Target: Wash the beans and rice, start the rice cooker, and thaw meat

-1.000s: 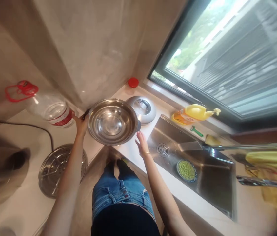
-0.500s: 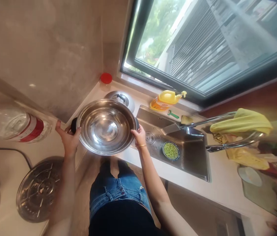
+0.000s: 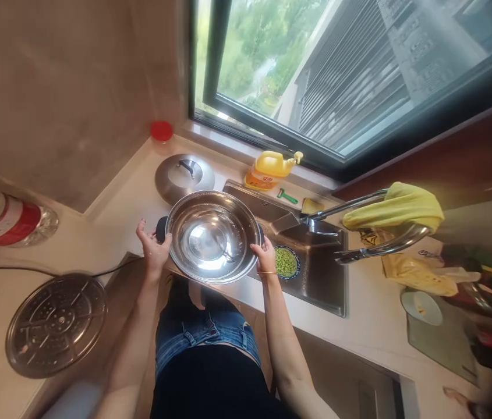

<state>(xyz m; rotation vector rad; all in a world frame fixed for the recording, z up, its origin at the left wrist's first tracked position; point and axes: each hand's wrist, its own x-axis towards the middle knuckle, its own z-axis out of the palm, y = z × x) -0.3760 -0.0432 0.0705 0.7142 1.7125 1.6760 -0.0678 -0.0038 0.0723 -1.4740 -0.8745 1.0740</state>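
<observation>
I hold a wide stainless steel pot (image 3: 213, 235) in the air in front of me, by its two black side handles. My left hand (image 3: 153, 251) is wrapped round the left handle and my right hand (image 3: 265, 256) grips the right one. The pot looks empty and shiny inside. It hangs over the counter edge just left of the steel sink (image 3: 315, 273). A small bowl of green beans (image 3: 287, 262) sits in the sink, right beside my right hand.
A pot lid (image 3: 184, 174) and a red-capped jar (image 3: 161, 131) lie on the counter behind. A yellow bottle (image 3: 269, 169), a green peeler (image 3: 287, 196) and a tap draped with a yellow cloth (image 3: 396, 206) border the sink. A steamer rack (image 3: 56, 325) and a large plastic bottle (image 3: 7, 215) lie left.
My right hand took hold of the pot's right handle. Held in both hands, the pot has moved right, toward the sink. My view has turned right too.
</observation>
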